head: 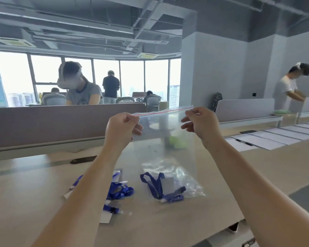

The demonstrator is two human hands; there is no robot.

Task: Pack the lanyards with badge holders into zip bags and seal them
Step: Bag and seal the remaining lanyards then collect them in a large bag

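Clear zip bag (168,147) is pinched at its strip ends by left hand (121,131) and right hand (202,123) above the middle of the worktop (168,221); lanyards (120,191) lie beneath. Tugged unevenly, its seemingly shut strip could be dropped.

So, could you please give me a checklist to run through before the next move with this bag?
1. Left hand has a grip on one top corner of the zip bag: ok.
2. Right hand has a grip on the other corner: ok.
3. Zip strip on top: ok.
4. Zip strip opened: cannot tell.
5. Loose lanyards lying near on the table: ok.
6. Second bag on the table sealed: cannot tell.
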